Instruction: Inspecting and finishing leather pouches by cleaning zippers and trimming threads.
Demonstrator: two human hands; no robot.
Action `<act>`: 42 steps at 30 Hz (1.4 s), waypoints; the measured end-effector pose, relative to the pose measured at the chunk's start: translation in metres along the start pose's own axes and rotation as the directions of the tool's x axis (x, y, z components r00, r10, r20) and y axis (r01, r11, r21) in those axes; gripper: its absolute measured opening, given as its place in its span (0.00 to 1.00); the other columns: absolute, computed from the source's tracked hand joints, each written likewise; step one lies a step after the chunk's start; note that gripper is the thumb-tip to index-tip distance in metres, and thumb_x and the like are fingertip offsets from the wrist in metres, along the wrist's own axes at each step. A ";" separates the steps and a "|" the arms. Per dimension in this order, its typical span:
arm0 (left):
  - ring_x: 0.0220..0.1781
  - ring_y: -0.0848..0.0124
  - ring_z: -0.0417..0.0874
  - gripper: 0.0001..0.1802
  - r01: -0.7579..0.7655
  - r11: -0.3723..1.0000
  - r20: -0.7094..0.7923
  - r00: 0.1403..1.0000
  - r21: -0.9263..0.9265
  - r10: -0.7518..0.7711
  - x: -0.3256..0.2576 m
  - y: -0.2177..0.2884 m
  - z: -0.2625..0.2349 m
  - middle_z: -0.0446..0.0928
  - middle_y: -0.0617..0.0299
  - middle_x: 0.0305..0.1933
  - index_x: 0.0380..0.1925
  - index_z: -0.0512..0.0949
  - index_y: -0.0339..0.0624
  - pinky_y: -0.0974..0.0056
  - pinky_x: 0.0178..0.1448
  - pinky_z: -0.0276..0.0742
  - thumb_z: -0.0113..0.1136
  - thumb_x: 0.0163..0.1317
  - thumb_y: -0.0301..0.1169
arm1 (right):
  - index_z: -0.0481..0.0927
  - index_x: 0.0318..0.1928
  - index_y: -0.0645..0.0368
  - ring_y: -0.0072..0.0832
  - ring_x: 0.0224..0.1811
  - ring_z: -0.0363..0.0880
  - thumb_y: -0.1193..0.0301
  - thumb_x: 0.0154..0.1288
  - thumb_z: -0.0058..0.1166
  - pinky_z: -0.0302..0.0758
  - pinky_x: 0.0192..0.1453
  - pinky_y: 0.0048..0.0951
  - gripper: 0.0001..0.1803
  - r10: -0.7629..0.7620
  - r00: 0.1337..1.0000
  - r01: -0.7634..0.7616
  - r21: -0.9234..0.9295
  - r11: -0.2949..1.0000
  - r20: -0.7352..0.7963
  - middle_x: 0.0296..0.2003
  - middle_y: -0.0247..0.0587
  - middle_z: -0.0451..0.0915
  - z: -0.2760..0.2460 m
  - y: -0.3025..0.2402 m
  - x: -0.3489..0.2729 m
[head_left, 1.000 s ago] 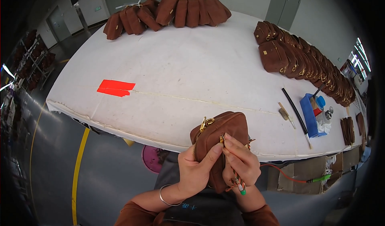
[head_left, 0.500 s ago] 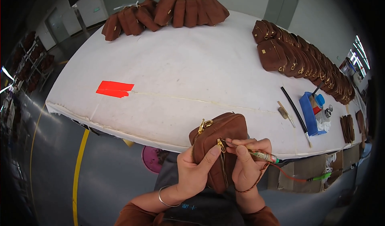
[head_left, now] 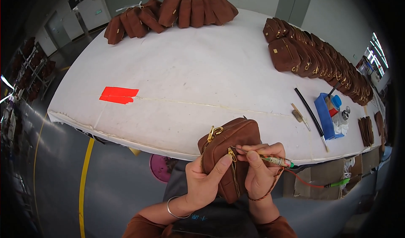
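A brown leather pouch (head_left: 236,130) with a brass zipper and rings is held up at the near table edge. My left hand (head_left: 204,181) grips its left side, thumb pressed beside the gold zipper pull (head_left: 232,154). My right hand (head_left: 261,166) pinches a corded pen-shaped tool (head_left: 276,160) with a thin metal tip and green end. Its tip meets or hovers just over the leather by the top of that zipper; I cannot tell which. The right fingers also lie against the pouch's right side. The pouch's underside is hidden.
Brown pouches stand in a row (head_left: 181,12) at the back and in a long stack (head_left: 303,56) at the right. A blue tray (head_left: 327,120) with bottles sits near a black-handled brush (head_left: 310,113) and a smaller brush (head_left: 300,114). An orange cord (head_left: 303,184) trails right over cardboard boxes (head_left: 318,181).
Both hands keep their hold on the pouch and tool, with the tip at almost the same spot. The view has shifted very slightly.
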State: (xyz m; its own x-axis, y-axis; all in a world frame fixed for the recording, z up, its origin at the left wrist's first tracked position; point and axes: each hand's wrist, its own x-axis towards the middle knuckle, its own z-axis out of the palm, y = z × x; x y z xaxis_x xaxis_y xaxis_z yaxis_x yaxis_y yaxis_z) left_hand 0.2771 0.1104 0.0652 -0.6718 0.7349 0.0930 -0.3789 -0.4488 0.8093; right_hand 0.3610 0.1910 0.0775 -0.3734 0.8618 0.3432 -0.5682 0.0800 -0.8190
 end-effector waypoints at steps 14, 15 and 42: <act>0.38 0.84 0.76 0.11 0.022 1.000 -0.006 1.000 0.015 -0.022 0.001 -0.004 0.001 0.83 0.66 0.39 0.45 0.81 0.31 0.76 0.42 0.74 0.61 0.67 0.27 | 0.79 0.37 0.66 0.49 0.42 0.86 0.87 0.59 0.58 0.87 0.44 0.37 0.07 -0.556 0.798 0.600 -0.395 0.696 0.233 0.37 0.57 0.83 -0.003 0.016 -0.002; 0.38 0.84 0.76 0.11 -0.001 1.000 -0.010 1.000 0.030 0.002 0.001 -0.004 0.000 0.83 0.66 0.39 0.45 0.81 0.31 0.76 0.42 0.74 0.61 0.67 0.27 | 0.79 0.37 0.66 0.49 0.42 0.86 0.87 0.59 0.58 0.87 0.44 0.37 0.07 -0.556 0.798 0.600 -0.394 0.696 0.233 0.37 0.57 0.83 -0.003 0.016 -0.003; 0.42 0.83 0.78 0.12 0.085 0.996 0.033 0.996 0.001 -0.085 0.005 -0.007 -0.007 0.82 0.64 0.43 0.47 0.79 0.31 0.74 0.47 0.76 0.60 0.67 0.26 | 0.71 0.34 0.68 0.44 0.41 0.86 0.88 0.62 0.56 0.85 0.49 0.38 0.07 -0.398 0.899 0.438 -0.388 0.811 0.183 0.36 0.57 0.82 -0.003 0.015 -0.003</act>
State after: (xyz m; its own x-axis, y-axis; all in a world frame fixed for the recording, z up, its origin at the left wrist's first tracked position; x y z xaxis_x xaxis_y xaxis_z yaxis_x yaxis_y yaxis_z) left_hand 0.2720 0.1141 0.0563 -0.6163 0.7863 0.0430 -0.4336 -0.3844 0.8150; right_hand 0.3563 0.1911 0.0630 -0.2438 0.6517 0.7183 -0.3398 0.6363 -0.6926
